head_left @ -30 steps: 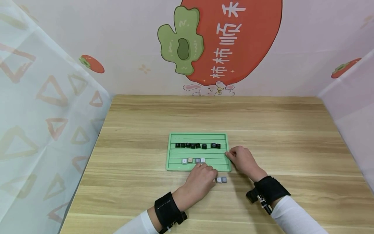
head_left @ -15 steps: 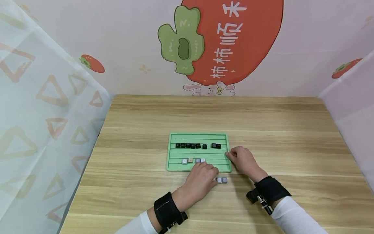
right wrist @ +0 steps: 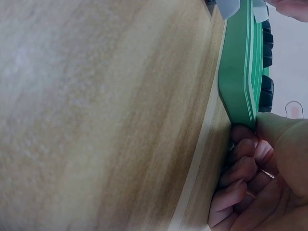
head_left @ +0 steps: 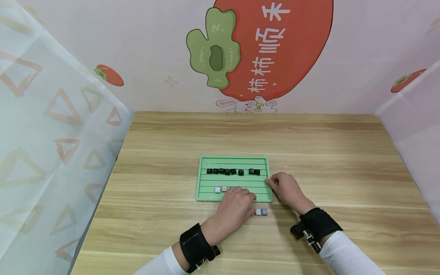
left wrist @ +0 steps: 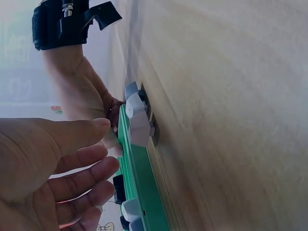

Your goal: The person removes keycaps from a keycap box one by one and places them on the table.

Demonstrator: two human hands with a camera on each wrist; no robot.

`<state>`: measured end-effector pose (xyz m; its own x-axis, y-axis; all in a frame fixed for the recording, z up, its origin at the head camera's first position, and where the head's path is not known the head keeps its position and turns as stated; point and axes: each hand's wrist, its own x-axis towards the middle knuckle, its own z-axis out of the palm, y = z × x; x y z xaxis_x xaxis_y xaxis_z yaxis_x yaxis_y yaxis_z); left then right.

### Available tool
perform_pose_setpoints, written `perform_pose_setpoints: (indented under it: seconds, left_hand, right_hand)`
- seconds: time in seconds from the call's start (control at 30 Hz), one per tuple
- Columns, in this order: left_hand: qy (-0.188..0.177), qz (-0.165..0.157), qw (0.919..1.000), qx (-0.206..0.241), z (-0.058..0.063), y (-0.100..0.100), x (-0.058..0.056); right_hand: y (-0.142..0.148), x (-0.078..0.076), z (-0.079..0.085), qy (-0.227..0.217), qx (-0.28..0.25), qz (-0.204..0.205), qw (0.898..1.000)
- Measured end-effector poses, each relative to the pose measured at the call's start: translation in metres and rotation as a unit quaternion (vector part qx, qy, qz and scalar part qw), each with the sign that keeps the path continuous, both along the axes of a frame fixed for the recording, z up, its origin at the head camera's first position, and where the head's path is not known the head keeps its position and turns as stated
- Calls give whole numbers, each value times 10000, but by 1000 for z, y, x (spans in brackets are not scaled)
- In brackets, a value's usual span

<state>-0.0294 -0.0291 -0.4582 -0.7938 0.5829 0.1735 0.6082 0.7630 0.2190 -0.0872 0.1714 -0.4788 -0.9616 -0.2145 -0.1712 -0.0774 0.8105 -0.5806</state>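
Note:
A green grooved tray (head_left: 254, 195) lies on the table, bearing a row of black keycaps (head_left: 227, 172) and a nearer row of light ones. Over the tray's front edge is my left hand (head_left: 235, 208), covering part of the light row, where a white keycap (head_left: 217, 190) and a beige keycap (head_left: 224, 188) still show. In the left wrist view its fingers are loosely bent with nothing between them. Just right of that hand, a white keycap (head_left: 258, 212) and a grey keycap (head_left: 264, 212) sit on the table. My right hand (head_left: 287, 189) pinches the tray's right edge, thumb on top, curled fingers against the side.
The wooden table (head_left: 165, 152) runs back to a printed backdrop (head_left: 148, 57), with cloth side walls left and right. In the left wrist view a pinkish-white keycap (left wrist: 139, 129) stands beside the tray, in line with the white and grey ones.
My left hand has shifted slightly forward over the tray and now hides more of the light keycap row. The right hand stays at the tray's edge.

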Motion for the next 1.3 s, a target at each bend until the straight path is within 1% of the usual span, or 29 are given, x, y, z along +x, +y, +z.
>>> perform_pose_setpoints:
  seconds: [0.1,0.37,0.53,0.8,1.3]
  left_hand:
    - [11,27,10000,5,1,-2,-1]
    - [-126,112,9999,10,7,-5,-3]
    - [-172,224,9996,-35,8,-7,-5]
    - [50,370,9993,-18,10,-11,-12]
    - [72,457,9989,-56,11,-15,-16]
  right_hand:
    - [0,0,1,25,-17,10,10000]
    - [0,0,0,19,-53,27,10000]
    - [1,0,-2,44,-44,34,10000]
    - [0,0,-1,24,-66,-8,10000]
    - [1,-1,-3,-10,-36,-2,10000]
